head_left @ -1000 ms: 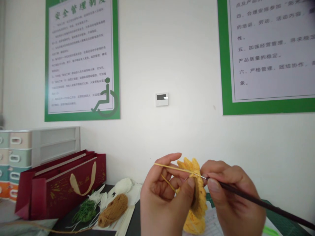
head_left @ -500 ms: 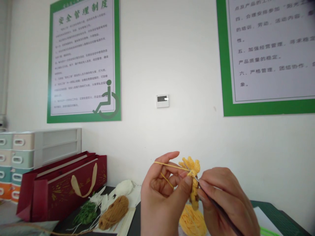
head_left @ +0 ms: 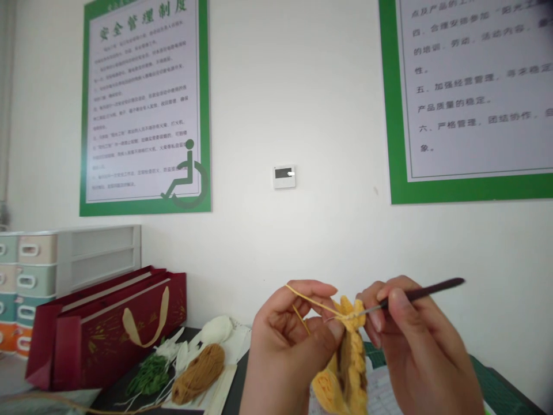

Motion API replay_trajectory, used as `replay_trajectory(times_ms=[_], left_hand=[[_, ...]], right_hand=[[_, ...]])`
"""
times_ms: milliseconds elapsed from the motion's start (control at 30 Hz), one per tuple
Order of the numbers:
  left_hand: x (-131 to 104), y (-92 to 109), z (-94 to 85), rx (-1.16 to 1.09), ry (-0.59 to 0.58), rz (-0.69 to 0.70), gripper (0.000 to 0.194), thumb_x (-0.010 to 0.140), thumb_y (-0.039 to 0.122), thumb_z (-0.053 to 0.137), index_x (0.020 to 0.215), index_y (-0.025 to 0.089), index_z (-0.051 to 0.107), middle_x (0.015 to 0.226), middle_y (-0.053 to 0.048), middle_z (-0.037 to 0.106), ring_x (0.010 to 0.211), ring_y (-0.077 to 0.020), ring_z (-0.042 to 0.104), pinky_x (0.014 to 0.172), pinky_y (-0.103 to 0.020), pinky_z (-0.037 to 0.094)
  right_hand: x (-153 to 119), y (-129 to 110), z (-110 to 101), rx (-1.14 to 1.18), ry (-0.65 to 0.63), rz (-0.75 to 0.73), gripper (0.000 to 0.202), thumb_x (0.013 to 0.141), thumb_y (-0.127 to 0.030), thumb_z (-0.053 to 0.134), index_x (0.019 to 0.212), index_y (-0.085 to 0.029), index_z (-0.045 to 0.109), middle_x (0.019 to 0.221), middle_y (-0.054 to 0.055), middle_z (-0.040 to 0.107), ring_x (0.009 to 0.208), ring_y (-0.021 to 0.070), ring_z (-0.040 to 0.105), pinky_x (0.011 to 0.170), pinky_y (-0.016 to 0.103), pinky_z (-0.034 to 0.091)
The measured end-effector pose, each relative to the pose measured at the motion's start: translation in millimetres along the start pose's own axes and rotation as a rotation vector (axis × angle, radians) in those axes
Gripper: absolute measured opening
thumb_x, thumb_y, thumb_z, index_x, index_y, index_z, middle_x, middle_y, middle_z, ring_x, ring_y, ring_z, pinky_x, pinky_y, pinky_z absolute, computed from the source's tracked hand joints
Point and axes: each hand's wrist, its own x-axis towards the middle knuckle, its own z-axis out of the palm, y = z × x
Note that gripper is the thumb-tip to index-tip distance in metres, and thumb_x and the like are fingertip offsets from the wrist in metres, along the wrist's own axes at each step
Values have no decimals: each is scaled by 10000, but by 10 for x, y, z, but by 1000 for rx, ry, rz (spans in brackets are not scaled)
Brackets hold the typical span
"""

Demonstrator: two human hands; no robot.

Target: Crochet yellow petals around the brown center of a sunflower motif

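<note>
My left hand (head_left: 298, 331) pinches the edge of a yellow crochet piece (head_left: 355, 351) between thumb and fingers. A strand of yellow yarn (head_left: 309, 297) runs over its raised index finger down to the stitches. In my right hand (head_left: 421, 340) is a crochet hook (head_left: 425, 291) with a dark handle, pointing up to the right. Its metal tip meets the top edge of the crochet piece. A brownish inner side of the piece shows beneath the yellow loops. Below my left hand, a yellow yarn ball (head_left: 325, 389) is partly hidden.
Left on the dark table lie a brown yarn skein (head_left: 199, 373), green yarn (head_left: 149, 374) and white yarn (head_left: 217, 329). A dark red gift bag (head_left: 116, 328) stands before stacked drawers (head_left: 37, 279). A green cutting mat (head_left: 496, 383) lies at right.
The hook has swung from pointing down-right to pointing up-right, and my right hand has turned and moved right. The crochet piece has tilted and shifted slightly down and right, with my left hand.
</note>
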Motion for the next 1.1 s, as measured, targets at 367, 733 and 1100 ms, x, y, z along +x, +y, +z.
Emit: replay_trajectory(times_ms=[367,733,1100], left_hand=[[6,-23,-9,26,-29,37,229,733,145,879,951,182,816,854,-21,686,583,-67,611,525,-151,480],[-24,-27,-7,22,-30,62,190,756,79,842,914,181,817,718,-1,708,514,-66,629,499,-153,512],[40,-33,-46,-161,-245,-262,466,703,79,891,1151,169,800,755,-2,657,454,-20,522,399,-116,377]], right_hand=[[3,148,-71,102,-141,84,178,988,-307,612,829,-244,564,757,-12,619,662,133,581,594,239,542],[-19,122,-32,143,-255,-27,73,1012,-262,566,1016,-298,629,842,-25,617,543,101,592,471,245,507],[-5,107,-96,-445,-15,-852,124,900,-116,699,937,-219,758,734,7,654,612,143,556,552,341,448]])
